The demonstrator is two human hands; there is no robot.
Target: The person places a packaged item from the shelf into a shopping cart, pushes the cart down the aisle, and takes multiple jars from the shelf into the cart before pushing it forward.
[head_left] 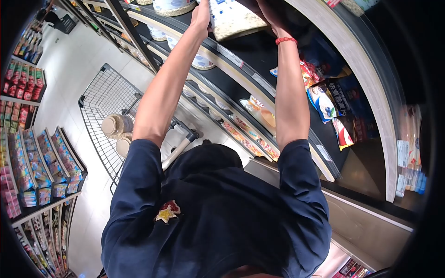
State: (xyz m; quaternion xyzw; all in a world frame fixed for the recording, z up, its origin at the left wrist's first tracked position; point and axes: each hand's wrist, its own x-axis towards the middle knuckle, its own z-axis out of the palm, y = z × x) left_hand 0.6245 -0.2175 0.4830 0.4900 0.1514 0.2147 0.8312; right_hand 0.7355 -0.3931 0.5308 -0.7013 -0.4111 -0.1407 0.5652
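Note:
At the top edge, my left hand [200, 18] grips the left side of a white bag of oat-like flakes [236, 23] with blue print. The pale flakes show through its clear lower end. On the opposite side my right hand [271, 17] holds the same bag, a red bead bracelet [286, 40] on the wrist. Both arms are stretched forward, and the frame edge cuts off part of the hands. The bag is over a dark shelf [250, 48]. Round white tubs [174, 7] stand to its left.
A wire shopping cart [99, 99] stands at my left, with two tan-lidded jars [116, 125] in it. Colourful snack bags [324, 99] lie on the shelf to the right. Racks of packets [44, 162] line the far left, and a dark basket [65, 24] is further up the aisle.

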